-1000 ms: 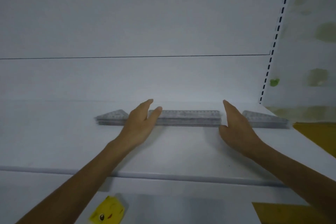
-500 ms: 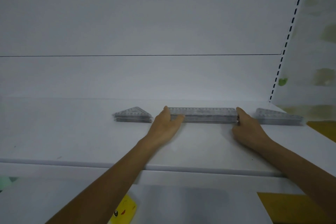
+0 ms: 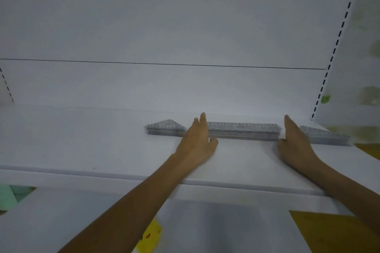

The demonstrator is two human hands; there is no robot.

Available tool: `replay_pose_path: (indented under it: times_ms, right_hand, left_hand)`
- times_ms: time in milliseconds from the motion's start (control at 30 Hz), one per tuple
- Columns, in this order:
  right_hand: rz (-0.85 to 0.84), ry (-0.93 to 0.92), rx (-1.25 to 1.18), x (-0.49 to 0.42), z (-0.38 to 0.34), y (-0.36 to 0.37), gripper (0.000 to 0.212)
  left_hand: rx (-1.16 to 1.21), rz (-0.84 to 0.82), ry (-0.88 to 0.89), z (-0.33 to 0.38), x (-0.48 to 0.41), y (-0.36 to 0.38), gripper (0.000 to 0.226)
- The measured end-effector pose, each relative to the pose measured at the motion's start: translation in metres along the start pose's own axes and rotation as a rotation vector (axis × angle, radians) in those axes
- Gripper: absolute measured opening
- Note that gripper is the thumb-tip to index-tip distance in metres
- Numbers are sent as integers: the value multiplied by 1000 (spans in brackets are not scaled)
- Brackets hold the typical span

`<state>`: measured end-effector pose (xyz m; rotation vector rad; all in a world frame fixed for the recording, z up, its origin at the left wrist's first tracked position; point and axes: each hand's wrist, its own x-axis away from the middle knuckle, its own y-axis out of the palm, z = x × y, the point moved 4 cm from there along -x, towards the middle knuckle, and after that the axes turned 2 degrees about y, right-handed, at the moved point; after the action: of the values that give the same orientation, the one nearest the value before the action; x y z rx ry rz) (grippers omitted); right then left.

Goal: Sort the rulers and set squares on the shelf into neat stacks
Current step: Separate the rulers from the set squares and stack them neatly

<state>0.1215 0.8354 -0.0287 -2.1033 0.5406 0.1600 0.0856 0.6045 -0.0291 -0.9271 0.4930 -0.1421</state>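
A stack of clear straight rulers (image 3: 243, 131) lies along the back of the white shelf (image 3: 82, 141). My left hand (image 3: 198, 139) stands on edge against the stack's left end, fingers straight. At the stack's right end my right hand (image 3: 294, 144) does the same, fingers straight and pressed to it. Left of my left hand sits a stack of triangular set squares (image 3: 165, 128). Another stack of set squares (image 3: 327, 136) lies right of my right hand, partly hidden by it.
The shelf's front lip (image 3: 102, 174) runs across below my forearms. A slotted upright (image 3: 337, 43) and a side panel close the shelf on the right. A yellow item (image 3: 151, 236) shows below the shelf, and a yellow surface (image 3: 329, 230) lies lower right.
Both hands went from loosely curled at the ruler stack's ends to straight and upright against them. The view shifted, so the stacks sit further right in the frame.
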Motion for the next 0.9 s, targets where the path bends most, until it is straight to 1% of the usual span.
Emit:
replay_pose_path:
  times_ms: [67, 100, 133, 200, 267, 333, 400, 467, 533, 633, 767, 900]
  right_hand:
    - [75, -120, 59, 5, -10, -1, 65]
    - [117, -191, 57, 9, -20, -1, 62]
    - [149, -258, 22, 13, -33, 0, 58]
    - [151, -350, -80, 21, -65, 9, 46]
    - [79, -419, -115, 31, -100, 29, 39]
    - [-48, -460, -109, 40, -131, 58, 41]
    - [-187, -394, -101, 42, -152, 84, 47]
    - [-247, -300, -83, 36, -164, 100, 40]
    - [-250, -257, -36, 29, -171, 108, 25]
    - [-223, -283, 90, 20, -174, 118, 11]
    - [-181, -271, 98, 11, -176, 120, 23]
    - [-153, -274, 139, 5, -174, 124, 19]
  left_hand:
    - [-65, 116, 114, -6, 6, -21, 58]
    - [-92, 194, 145, -13, 8, -35, 52]
    - [-104, 267, 137, -24, 7, -50, 47]
    - [-90, 349, 23, -55, 4, -75, 44]
    - [-58, 325, -155, -90, 2, -89, 47]
    - [4, 281, -286, -118, 5, -89, 49]
    - [90, 227, -361, -136, 9, -83, 48]
    - [117, 188, -377, -144, 8, -80, 46]
    - [105, 175, -351, -145, 6, -79, 45]
    - [96, 177, -288, -140, 6, -78, 42]
    - [0, 183, -233, -135, 6, -77, 37]
    - [-47, 198, -217, -136, 3, -75, 31]
